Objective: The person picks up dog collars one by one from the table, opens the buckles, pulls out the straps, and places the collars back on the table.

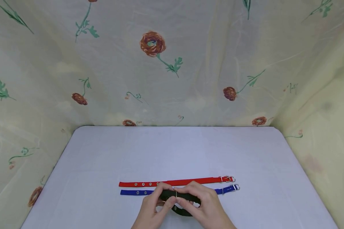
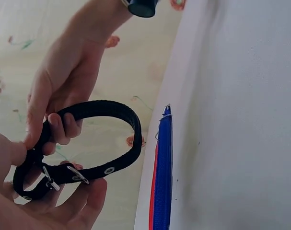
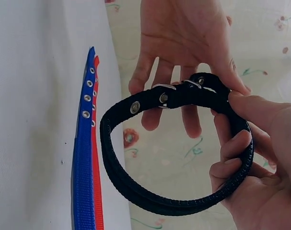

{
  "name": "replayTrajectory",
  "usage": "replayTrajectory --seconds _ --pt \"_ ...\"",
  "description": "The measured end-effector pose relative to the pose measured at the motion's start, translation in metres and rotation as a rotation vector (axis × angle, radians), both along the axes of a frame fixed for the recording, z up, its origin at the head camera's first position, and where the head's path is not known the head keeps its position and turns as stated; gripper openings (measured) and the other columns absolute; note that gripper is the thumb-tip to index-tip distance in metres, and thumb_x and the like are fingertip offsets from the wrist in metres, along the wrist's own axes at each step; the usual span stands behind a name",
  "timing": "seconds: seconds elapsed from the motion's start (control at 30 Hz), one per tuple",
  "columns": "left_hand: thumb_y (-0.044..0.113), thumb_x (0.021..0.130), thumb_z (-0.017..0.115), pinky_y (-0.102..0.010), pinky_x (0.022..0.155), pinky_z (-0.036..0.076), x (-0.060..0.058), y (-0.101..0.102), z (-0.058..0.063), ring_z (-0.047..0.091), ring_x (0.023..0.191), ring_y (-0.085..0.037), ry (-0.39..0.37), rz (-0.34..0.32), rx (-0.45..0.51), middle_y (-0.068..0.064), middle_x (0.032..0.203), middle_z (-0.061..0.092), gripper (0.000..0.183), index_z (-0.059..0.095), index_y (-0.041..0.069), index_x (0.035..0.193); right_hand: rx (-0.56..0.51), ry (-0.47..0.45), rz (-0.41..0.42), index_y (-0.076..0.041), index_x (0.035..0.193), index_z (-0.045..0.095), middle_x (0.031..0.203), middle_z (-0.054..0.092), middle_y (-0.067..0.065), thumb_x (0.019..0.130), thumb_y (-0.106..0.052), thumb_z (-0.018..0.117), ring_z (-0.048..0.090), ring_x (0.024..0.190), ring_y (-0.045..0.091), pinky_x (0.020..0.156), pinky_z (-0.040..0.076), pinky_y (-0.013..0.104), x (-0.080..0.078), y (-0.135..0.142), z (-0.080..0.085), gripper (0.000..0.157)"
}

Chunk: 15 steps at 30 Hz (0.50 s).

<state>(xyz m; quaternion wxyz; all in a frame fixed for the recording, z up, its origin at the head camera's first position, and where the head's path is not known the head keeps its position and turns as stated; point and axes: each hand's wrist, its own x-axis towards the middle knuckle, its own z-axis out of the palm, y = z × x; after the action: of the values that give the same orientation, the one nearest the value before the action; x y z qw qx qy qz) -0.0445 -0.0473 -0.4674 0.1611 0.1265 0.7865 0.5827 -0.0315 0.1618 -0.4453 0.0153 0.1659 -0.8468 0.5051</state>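
Both hands hold a black collar (image 3: pixel 179 203), bent into a loop, above the near part of the table. My left hand (image 1: pixel 153 208) pinches it by the metal buckle (image 2: pixel 50 178), with some fingers spread along the strap. Fingers of my right hand (image 1: pixel 207 203) curl round the opposite side, its thumb (image 3: pixel 250 105) close to the left thumb. Metal eyelets (image 3: pixel 134 107) show along the band, which looks threaded through the buckle. Just beyond the hands lie a blue collar (image 1: pixel 227 190), partly covered by them, and a red collar (image 1: pixel 195 181).
The two flat collars run side by side across the white table (image 1: pixel 172 149), buckles to the right and eyelet ends to the left. Flower-printed fabric (image 1: pixel 200 63) hangs behind the table and along both sides.
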Motion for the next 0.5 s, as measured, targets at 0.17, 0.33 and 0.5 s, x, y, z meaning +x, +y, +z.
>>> replayTrajectory --seconds 0.17,0.33,0.5 --pt "0.042 0.112 0.056 -0.021 0.083 0.058 0.0016 0.0007 0.0012 0.073 0.1 -0.013 0.004 0.026 0.007 -0.005 0.118 0.072 0.028 0.06 0.018 0.126 -0.008 -0.004 -0.005 -0.033 0.114 0.079 0.102 0.076 -0.014 0.102 -0.04 0.075 0.067 0.088 -0.002 0.075 0.063 0.022 0.0005 -0.0018 0.0004 0.015" --pt "0.042 0.112 0.056 -0.022 0.083 0.059 0.0025 0.0006 0.0025 0.075 0.097 -0.013 -0.015 0.058 0.02 -0.006 0.117 0.072 0.029 0.061 0.018 0.126 -0.004 -0.016 -0.019 -0.034 0.115 0.079 0.103 0.076 -0.014 0.102 -0.042 0.074 0.068 0.089 -0.002 0.075 0.063 0.022 0.0 -0.0027 0.0013 0.016" --pt "0.042 0.113 0.055 -0.022 0.085 0.059 0.0045 0.0 0.003 0.077 0.099 -0.016 -0.073 0.08 0.079 -0.011 0.122 0.072 0.032 0.057 0.015 0.13 -0.006 -0.024 -0.027 -0.034 0.117 0.076 0.107 0.077 -0.015 0.101 -0.044 0.075 0.071 0.093 -0.001 0.079 0.064 0.021 -0.0005 -0.0024 0.0018 0.018"
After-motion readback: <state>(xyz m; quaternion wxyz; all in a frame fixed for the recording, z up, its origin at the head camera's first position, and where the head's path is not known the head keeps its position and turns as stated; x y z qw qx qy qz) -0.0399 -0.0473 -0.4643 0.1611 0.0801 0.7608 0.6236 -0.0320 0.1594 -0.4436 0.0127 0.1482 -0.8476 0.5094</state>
